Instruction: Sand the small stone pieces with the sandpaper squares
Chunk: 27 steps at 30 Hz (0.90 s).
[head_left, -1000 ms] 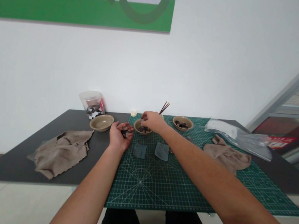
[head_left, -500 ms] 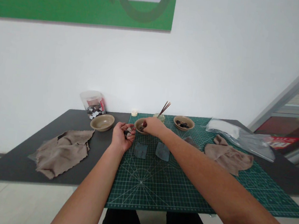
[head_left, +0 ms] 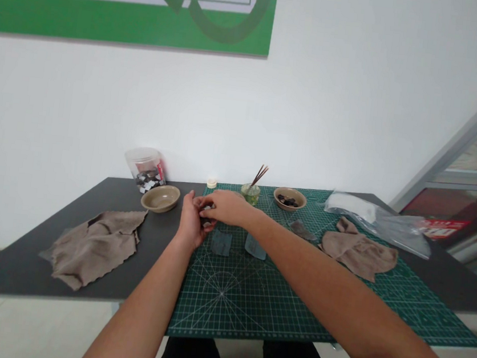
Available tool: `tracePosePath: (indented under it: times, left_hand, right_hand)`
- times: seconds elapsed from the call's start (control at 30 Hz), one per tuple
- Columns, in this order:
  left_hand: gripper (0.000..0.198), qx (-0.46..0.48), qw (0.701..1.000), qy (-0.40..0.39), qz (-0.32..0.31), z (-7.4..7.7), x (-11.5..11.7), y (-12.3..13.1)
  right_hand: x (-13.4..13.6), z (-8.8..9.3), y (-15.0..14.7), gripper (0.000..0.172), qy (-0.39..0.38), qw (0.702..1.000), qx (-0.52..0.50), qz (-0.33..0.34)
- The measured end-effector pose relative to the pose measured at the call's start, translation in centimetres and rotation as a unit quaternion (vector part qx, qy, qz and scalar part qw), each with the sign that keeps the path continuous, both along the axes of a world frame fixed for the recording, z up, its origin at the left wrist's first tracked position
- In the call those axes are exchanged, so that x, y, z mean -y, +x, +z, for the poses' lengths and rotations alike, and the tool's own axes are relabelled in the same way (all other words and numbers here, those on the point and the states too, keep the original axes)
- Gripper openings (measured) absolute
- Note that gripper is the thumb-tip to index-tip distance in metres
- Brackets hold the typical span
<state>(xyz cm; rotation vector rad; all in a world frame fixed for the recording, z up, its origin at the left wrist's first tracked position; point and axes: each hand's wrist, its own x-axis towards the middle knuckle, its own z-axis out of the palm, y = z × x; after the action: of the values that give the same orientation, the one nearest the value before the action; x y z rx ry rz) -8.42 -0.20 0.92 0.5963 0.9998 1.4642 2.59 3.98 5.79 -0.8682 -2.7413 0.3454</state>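
Observation:
My left hand (head_left: 193, 220) is cupped palm up beside the green cutting mat, its fingers curled round small dark and pale pieces (head_left: 206, 221). Over that palm, my right hand (head_left: 220, 206) has its fingertips pinched together; what lies between them is too small to make out. A tan bowl (head_left: 239, 195) is mostly hidden behind my right hand. Just below the hands, two grey-blue squares (head_left: 221, 243) (head_left: 255, 246) lie on the mat. To the left stands another tan bowl (head_left: 160, 199), and to the right a tan bowl (head_left: 290, 192) holds dark pieces.
A clear jar (head_left: 148, 170) of black and white pieces leans near the wall. Thin sticks stand in a glass (head_left: 250, 194). Brown cloths lie left (head_left: 95, 246) and right (head_left: 359, 251). A plastic bag (head_left: 382, 221) is at the right, on the cutting mat (head_left: 249, 312).
My right hand has moved left from the middle bowl to my left palm. The fingers of my left hand have curled in more. The view has shifted slightly.

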Motion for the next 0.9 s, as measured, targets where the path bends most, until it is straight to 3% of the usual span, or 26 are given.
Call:
tracePosePath:
  times: [0.17,0.33,0.43,0.53,0.67,0.9]
  left_hand:
    - [0.040,0.005,0.999,0.016,-0.029,-0.5,0.0,-0.1]
    - [0.040,0.021,0.997,0.032,-0.069,-0.3,0.1,0.0]
    - [0.036,0.051,0.997,0.012,-0.062,-0.1,0.0,-0.1]
    - [0.033,0.091,0.996,-0.012,-0.020,-0.1,-0.3,-0.7]
    - [0.034,0.151,0.987,-0.038,0.044,-0.3,-0.7,-1.3]
    - [0.030,0.204,0.977,-0.046,0.039,-0.6,-0.9,-1.2]
  right_hand:
    - [0.2,0.7,0.0,0.024,-0.013,0.999,0.046,-0.004]
    - [-0.1,0.1,-0.1,0.024,-0.048,0.999,-0.017,-0.012]
    - [-1.0,-0.6,0.4,0.027,-0.093,0.991,-0.096,-0.029]
    - [-2.0,-0.8,1.4,0.024,-0.081,0.985,-0.125,-0.089]
    - [-2.6,-0.9,3.1,0.024,-0.024,0.982,-0.038,-0.182]
    - [-2.3,-2.5,3.2,0.030,-0.018,0.975,0.083,-0.205]
